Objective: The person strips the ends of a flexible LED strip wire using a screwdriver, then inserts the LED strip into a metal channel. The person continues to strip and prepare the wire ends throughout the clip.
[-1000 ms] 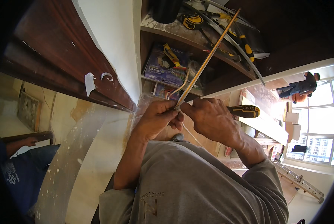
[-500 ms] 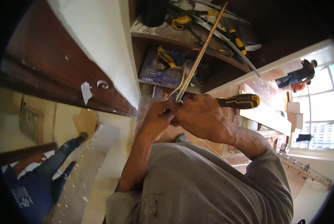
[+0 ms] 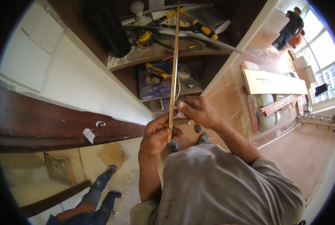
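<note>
A long thin strip, brown-gold with a pale edge, runs up from my left hand toward the shelves. My left fingers pinch it near its lower end. Beside it, my right hand is half curled, its thumb and forefinger close to the strip. The dark, brownish butt of a screwdriver shows just below that palm; its shaft is hidden. Behind the strip, the upper shelf bears a tape measure, a yellow-and-black handled tool and a white bulb.
A purple box with a yellow tube sits on the lower shelf. At lower left is a co-worker's legs. Another person stands by the windows. Boards and a ladder lie at right.
My hands have come apart, the right one off the strip and turned. The strip now stands more upright in the picture. The screwdriver handle, earlier sticking out rightward, now shows below my right hand.
</note>
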Demonstrator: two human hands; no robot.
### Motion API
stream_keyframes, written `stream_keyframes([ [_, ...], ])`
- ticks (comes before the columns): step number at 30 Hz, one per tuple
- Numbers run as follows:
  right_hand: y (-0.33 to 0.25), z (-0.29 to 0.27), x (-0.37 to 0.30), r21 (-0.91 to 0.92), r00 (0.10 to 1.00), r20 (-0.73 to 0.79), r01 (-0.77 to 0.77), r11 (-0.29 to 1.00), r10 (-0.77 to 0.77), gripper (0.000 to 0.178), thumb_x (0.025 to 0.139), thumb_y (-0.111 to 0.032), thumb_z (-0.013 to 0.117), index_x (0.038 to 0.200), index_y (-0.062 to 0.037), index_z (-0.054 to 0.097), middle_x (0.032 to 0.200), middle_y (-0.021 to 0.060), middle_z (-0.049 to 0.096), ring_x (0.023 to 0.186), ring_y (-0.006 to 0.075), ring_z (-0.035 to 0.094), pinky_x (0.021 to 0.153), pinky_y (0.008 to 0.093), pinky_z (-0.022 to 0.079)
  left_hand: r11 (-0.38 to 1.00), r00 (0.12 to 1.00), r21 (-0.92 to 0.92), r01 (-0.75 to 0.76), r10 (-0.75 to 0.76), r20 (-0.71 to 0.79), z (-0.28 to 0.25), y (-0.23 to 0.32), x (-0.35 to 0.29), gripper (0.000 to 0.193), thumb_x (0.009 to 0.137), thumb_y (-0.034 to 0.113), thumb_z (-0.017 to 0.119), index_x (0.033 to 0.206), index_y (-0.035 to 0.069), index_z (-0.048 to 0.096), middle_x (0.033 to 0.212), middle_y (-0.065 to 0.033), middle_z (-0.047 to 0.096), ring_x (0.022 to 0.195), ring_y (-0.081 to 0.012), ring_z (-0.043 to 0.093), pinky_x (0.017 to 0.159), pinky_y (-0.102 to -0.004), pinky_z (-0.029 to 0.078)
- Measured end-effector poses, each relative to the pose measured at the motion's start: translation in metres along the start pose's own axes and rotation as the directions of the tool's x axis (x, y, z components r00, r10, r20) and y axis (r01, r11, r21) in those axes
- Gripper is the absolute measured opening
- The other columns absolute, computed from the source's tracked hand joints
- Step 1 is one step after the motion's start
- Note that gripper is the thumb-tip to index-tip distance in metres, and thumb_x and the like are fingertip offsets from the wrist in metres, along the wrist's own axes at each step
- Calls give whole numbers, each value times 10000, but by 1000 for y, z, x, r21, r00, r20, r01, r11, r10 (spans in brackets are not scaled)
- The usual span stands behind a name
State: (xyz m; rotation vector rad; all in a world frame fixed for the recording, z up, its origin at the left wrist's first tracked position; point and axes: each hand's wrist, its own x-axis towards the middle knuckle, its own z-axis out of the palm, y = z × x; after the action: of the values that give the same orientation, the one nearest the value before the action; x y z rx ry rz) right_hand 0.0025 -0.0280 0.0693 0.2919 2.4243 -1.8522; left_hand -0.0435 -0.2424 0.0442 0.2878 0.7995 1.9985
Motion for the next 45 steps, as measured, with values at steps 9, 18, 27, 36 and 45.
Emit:
stream_keyframes([
  [9,-14,15,10,69,999,43,-30,997,27,421,957,-439,724,912,-21,730,665,-15,576,623,66,483,521,296,374,982,997,183,-42,53,-54,4,-8,-11,562,940,-10,496,1491,-77,402,1262,-330,639,962,-305,737,852,-367,591],
  [18,-25,18,7,-46,992,51,-113,992,116,428,947,-396,718,921,32,717,721,34,629,614,122,520,569,341,439,993,985,-65,-96,86,-149,-10,-26,-21,362,1044,136,516,1353,-50,546,1182,-272,686,809,-214,678,717,-317,552],
  [27,1,-6,-13,600,1000,19,-5,800,-8,317,1038,-104,475,1294,40,594,832,31,646,704,145,559,674,314,472,955,992,-294,-35,-1,-123,1,-31,5,250,1033,170,607,1203,-13,613,936,-121,643,802,-172,622,729,-323,526],
  [36,-54,-38,-60,-422,964,137,265,867,-228,247,1026,-129,541,1239,-9,569,832,199,678,825,423,685,707,494,507,950,997,-310,35,-13,73,-6,-36,23,350,1030,225,630,1268,-31,620,954,-89,638,868,-147,610,741,-281,509],
  [45,-74,-39,-64,-669,908,362,411,619,-212,311,936,-67,623,1239,-26,564,896,203,677,797,431,678,651,496,514,961,996,-273,45,-23,82,-3,-34,39,337,1032,308,615,1204,21,649,883,-47,658,740,-147,624,691,-321,490],
])
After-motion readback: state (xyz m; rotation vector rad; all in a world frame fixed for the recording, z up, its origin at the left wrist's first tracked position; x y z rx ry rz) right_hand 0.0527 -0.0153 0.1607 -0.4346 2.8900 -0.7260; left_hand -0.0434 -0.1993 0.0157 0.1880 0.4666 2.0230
